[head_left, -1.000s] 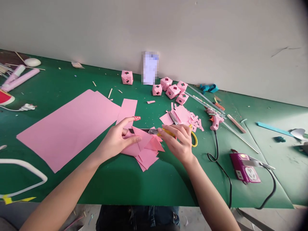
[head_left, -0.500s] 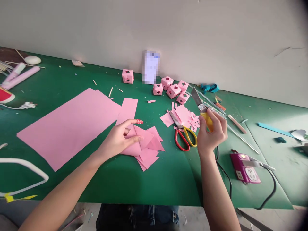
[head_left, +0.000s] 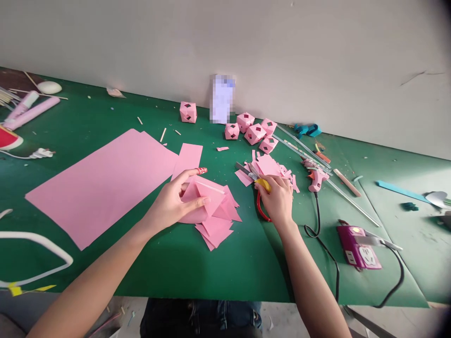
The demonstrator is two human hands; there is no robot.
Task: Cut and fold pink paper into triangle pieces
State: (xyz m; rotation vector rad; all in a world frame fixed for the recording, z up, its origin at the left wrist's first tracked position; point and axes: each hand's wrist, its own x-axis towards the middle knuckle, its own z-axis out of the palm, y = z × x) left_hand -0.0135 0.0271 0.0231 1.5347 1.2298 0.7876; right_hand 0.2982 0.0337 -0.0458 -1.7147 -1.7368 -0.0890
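Observation:
My left hand [head_left: 178,196] pinches a folded piece of pink paper [head_left: 210,196] between thumb and fingers, its upper layer lifted slightly. Other cut pink paper pieces [head_left: 215,231] lie beneath it on the green table. In my right hand [head_left: 278,199] is a yellow-handled knife [head_left: 263,184], its flat metal blade pointing left toward the folded paper but apart from it. Scissors [head_left: 261,206] lie under the right hand, which hides most of them; one red handle loop shows. Pink paper scraps [head_left: 268,164] are piled just beyond that hand.
A large pink sheet [head_left: 105,183] covers the left side. Several pink paper cubes [head_left: 254,134] and a propped-up phone [head_left: 221,99] stand near the wall. At right are clear glue sticks [head_left: 355,206], a pink glue gun [head_left: 317,178] with its cord, and a purple power socket [head_left: 358,246].
My right hand has moved left and down with the knife, over the scissors, uncovering the glue gun. The folded paper in my left hand has tilted up a little.

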